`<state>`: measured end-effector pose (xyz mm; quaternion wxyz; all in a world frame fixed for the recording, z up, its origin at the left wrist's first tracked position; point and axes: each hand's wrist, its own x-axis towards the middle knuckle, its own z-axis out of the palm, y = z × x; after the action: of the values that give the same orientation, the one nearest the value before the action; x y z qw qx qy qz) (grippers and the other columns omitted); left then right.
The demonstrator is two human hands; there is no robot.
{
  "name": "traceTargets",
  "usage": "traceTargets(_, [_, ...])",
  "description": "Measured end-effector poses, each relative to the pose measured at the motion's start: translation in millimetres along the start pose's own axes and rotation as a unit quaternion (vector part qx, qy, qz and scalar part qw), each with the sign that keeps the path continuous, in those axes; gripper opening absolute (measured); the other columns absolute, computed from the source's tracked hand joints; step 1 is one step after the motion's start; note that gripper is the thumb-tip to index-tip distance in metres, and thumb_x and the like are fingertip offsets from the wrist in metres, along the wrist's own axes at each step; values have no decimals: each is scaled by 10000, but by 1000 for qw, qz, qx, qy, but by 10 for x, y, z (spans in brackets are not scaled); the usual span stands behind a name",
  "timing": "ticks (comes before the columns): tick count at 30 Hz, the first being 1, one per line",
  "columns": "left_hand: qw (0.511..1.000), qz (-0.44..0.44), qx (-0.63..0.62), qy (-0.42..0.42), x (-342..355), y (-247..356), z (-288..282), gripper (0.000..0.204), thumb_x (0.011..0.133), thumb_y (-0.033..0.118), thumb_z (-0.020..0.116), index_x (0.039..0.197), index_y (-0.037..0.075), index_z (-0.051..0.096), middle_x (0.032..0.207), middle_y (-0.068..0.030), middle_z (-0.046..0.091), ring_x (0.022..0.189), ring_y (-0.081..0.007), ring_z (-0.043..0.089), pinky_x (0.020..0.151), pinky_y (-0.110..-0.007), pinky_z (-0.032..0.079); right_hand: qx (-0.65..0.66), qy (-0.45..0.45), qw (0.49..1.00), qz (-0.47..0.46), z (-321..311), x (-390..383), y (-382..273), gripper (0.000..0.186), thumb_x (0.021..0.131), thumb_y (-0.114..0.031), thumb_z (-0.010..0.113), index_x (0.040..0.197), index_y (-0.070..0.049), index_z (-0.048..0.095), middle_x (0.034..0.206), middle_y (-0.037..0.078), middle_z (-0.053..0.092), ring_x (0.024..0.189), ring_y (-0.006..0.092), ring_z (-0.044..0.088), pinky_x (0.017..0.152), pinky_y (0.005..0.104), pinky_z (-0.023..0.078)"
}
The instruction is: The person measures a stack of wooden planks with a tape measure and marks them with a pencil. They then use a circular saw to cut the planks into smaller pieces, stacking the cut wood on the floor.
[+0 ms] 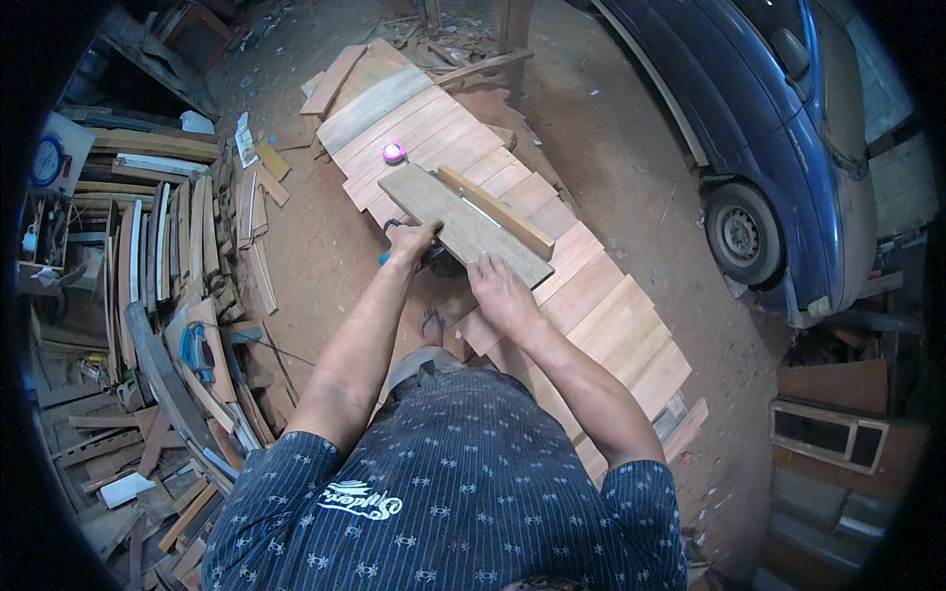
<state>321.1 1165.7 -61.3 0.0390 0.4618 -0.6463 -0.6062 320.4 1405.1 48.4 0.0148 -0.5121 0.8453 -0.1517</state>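
A grey-brown plank (448, 212) lies at an angle over a row of pale boards (616, 330), with a narrow orange-brown strip (503, 210) along its far side. My left hand (412, 238) grips the plank's near edge toward its left end; something small and teal shows just below that hand, too hidden to name. My right hand (498, 291) holds the same edge farther right, fingers curled onto the top face. A pink tape measure (393, 152) rests on the boards beyond the plank.
Stacked timber (177, 236) lines the left, with a blue power tool (197, 350) among it. A dark blue car (788, 158) stands at the right, above wooden frames (826, 428). Loose offcuts (266, 177) lie on the dirt floor (660, 227).
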Motion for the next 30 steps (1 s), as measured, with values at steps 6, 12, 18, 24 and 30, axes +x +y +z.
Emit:
traceTargets(6, [992,-44,117,-2,165,-136,-24,520,765,446,732,876,-61,732,837,-169,711,780,-253,679,781,-337,530,34,-32,999,23,74,296,1,319,801,47,529,1118,70,560,1132,221,572,1123,369,570,928,425,534])
traceTargets(12, [988,-58,143,9,-113,231,-28,529,812,468,680,854,-56,737,900,-198,733,786,-256,702,768,-349,536,57,2,998,28,289,409,36,424,771,86,539,1193,48,553,1197,225,561,1195,383,534,997,431,499])
traceTargets(18, [992,-82,92,-24,-138,249,-168,538,869,460,623,840,-67,728,764,-140,725,575,-210,669,592,-346,525,89,0,996,30,409,539,-47,512,778,80,524,1287,30,537,1340,253,529,1273,397,491,1057,447,454])
traceTargets(24, [985,-61,157,-50,-206,265,-252,533,874,474,618,788,-42,715,732,-127,709,566,-199,662,583,-342,531,138,-41,988,58,413,713,-53,464,804,49,496,1261,33,575,1334,255,547,1252,405,510,1058,447,450])
traceTargets(30, [989,-107,62,-79,-253,424,-325,357,852,344,703,760,-1,707,706,-68,677,531,-149,618,462,-280,494,130,5,990,51,648,867,-12,404,809,37,513,1204,38,591,1293,257,569,1221,412,526,1041,455,458])
